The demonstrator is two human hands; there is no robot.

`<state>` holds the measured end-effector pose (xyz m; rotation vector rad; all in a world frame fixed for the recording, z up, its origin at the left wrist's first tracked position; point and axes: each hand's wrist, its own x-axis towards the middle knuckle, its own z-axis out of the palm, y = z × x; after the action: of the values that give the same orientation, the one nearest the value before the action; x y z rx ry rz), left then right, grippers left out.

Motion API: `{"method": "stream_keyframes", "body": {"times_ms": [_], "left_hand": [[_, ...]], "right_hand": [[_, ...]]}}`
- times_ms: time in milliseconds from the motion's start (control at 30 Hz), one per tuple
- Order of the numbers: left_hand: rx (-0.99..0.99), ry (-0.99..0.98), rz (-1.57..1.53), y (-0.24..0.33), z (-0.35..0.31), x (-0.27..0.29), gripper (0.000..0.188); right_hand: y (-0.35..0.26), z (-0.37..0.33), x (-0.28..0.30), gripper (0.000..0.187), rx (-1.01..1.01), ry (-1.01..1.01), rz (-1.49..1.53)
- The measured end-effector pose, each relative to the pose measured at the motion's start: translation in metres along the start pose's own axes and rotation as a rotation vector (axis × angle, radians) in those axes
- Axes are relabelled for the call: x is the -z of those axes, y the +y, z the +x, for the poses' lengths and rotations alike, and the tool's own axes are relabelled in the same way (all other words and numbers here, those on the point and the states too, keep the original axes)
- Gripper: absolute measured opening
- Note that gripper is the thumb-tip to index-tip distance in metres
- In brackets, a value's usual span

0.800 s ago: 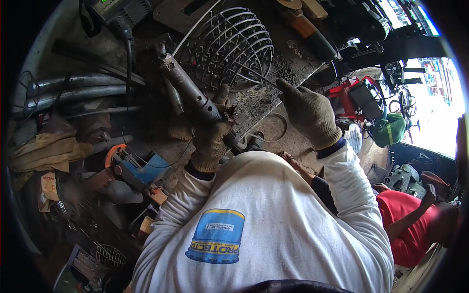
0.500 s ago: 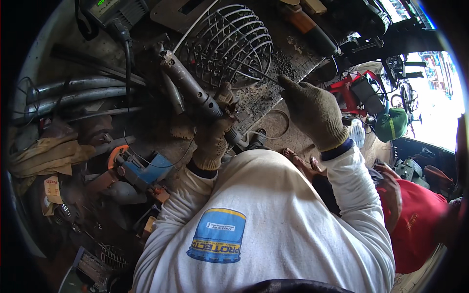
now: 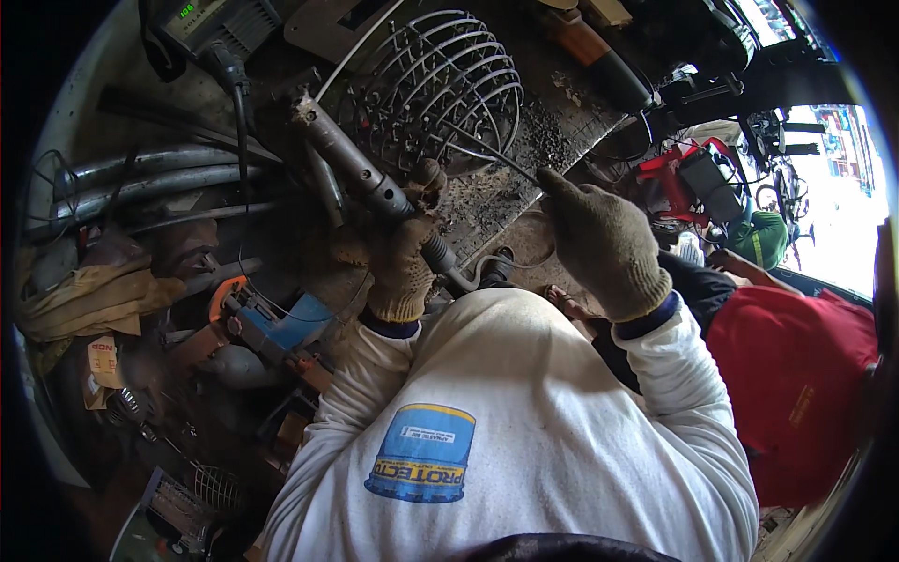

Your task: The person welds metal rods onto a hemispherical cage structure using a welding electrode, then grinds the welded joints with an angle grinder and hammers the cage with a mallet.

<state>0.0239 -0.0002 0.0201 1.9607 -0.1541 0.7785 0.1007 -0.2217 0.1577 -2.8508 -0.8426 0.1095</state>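
My left hand (image 3: 401, 264), in a knitted work glove, is wrapped round a brown tubular electrode holder (image 3: 361, 169). A pale, thin welding electrode (image 3: 361, 54) sticks out from its far end, and a cable (image 3: 487, 265) leaves the near end. My right hand (image 3: 602, 245), gloved too, is closed on a thin metal rod (image 3: 496, 156). That rod slopes up and left to a rounded cage of curved metal rods (image 3: 468, 70) lying on the worktop (image 3: 487, 201). Whether the rod's tip touches the cage, I cannot tell.
A power unit with a lit display (image 3: 211, 28) stands far left, near bent pipes (image 3: 150, 183). An angle grinder (image 3: 599, 56) lies beyond the cage. Dark crumbs (image 3: 552, 136) litter the worktop. A person in red (image 3: 791, 393) is close on my right.
My right hand has come slightly nearer to me with the rod. The electrode holder's far end has shifted a little left. The person in red has changed posture.
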Motion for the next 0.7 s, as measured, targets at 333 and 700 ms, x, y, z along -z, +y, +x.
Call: {"method": "stream_keyframes", "body": {"times_ms": [333,700], "left_hand": [[0.449,0.056,-0.220,0.006,-0.014,-0.005,0.021],[0.111,0.154,-0.082,-0.003,-0.008,-0.012,0.019]], "right_hand": [[0.002,-0.005,-0.024,0.031,0.038,0.086,0.069],[0.006,-0.004,0.029,0.031,-0.010,-0.038,-0.062]]}}
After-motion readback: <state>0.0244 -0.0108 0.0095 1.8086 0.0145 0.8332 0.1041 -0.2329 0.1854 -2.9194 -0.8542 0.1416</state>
